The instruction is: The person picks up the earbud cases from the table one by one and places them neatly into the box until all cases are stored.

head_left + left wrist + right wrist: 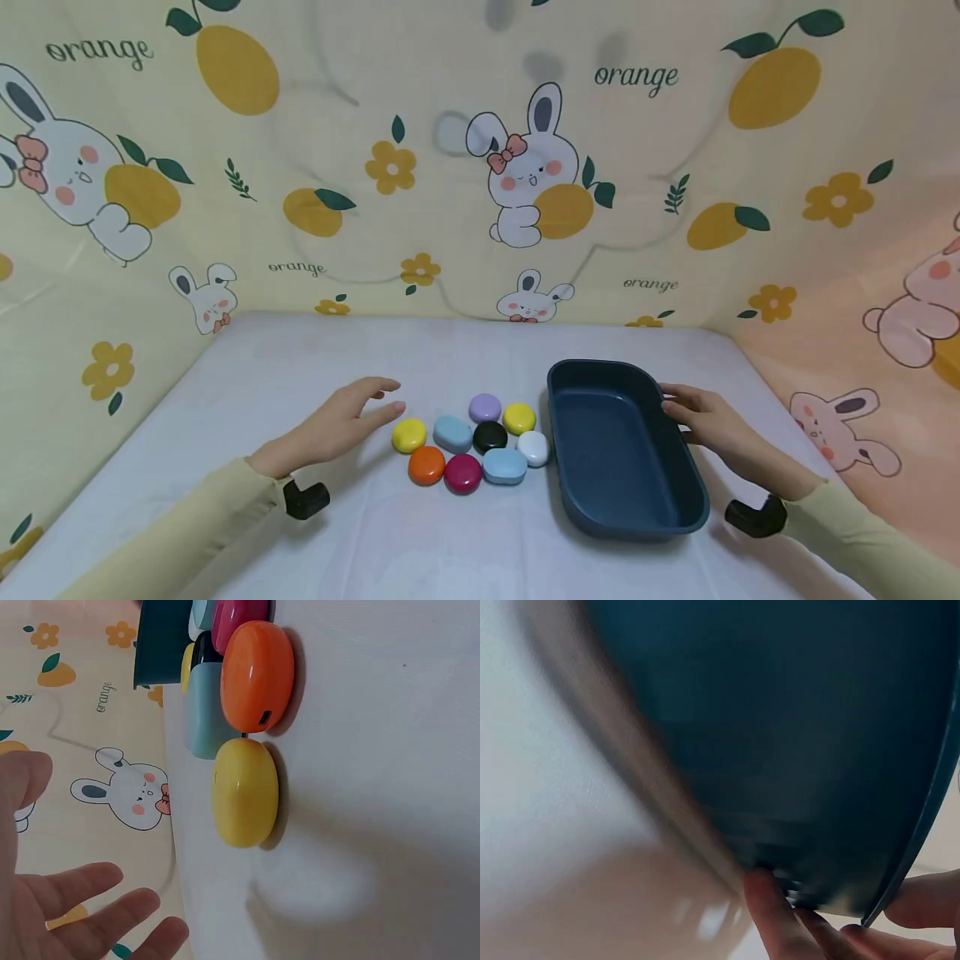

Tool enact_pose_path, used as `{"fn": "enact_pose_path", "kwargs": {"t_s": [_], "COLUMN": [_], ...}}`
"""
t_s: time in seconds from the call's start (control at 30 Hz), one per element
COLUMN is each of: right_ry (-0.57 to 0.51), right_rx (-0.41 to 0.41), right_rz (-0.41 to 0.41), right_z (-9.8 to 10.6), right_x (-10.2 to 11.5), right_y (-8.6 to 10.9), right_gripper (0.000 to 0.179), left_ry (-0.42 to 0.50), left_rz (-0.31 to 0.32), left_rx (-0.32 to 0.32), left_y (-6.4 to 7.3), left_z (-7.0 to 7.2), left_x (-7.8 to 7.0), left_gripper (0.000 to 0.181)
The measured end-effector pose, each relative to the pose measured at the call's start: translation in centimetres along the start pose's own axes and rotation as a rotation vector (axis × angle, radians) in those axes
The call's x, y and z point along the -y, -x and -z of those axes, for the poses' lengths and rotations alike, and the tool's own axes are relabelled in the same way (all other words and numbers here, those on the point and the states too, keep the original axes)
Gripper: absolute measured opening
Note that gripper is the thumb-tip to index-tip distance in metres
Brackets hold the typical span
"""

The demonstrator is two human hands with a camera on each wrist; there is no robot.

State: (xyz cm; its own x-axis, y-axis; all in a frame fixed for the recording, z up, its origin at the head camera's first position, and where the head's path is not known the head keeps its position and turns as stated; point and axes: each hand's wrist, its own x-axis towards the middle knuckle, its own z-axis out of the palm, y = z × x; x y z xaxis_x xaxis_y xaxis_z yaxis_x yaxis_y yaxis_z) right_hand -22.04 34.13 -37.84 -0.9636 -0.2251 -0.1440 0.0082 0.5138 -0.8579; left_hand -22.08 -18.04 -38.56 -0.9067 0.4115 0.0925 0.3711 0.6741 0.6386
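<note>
Palm inward, my left hand (335,422) hovers over the table left of a group of glossy, rounded, pebble-like cases, its fingers apart and holding nothing. Nearest it is a yellow case (409,436); beside that lie an orange case (427,465) with a small dark slot visible in the left wrist view, and a light-blue case (453,434). On the other side, my right hand (708,423) grips the right wall of a deep dark-blue tray (630,527), thumb at the rim and fingers against the outside. Nothing lies inside the tray.
Further cases lie close together: purple (485,408), yellow (519,418), black (490,437), white (533,448), magenta (462,473) and light blue (505,466). The white one is near the tray's left wall. A printed cloth (450,208) hangs behind the white table (420,550).
</note>
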Motion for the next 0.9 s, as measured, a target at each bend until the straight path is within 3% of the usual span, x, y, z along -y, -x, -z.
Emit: {"fn": "enact_pose_path", "kwargs": {"t_s": [0.47,0.9], "right_ry": [-0.001,-0.036], "right_rx": [0.012,-0.053], "right_rz": [0.011,-0.109], "right_z": [-0.5,-1.2], "right_x": [0.2,0.5], "right_y": [1.0,2.3], "right_gripper": [0.051,0.052], "left_ry": [0.078,0.163], "left_rz": [-0.022,-0.022], "left_rx": [0.006,0.036], "left_y": [0.0,0.4], "left_z": [0.2,0.0], "left_x": [0.0,0.5], "left_gripper": [0.054,0.055]}}
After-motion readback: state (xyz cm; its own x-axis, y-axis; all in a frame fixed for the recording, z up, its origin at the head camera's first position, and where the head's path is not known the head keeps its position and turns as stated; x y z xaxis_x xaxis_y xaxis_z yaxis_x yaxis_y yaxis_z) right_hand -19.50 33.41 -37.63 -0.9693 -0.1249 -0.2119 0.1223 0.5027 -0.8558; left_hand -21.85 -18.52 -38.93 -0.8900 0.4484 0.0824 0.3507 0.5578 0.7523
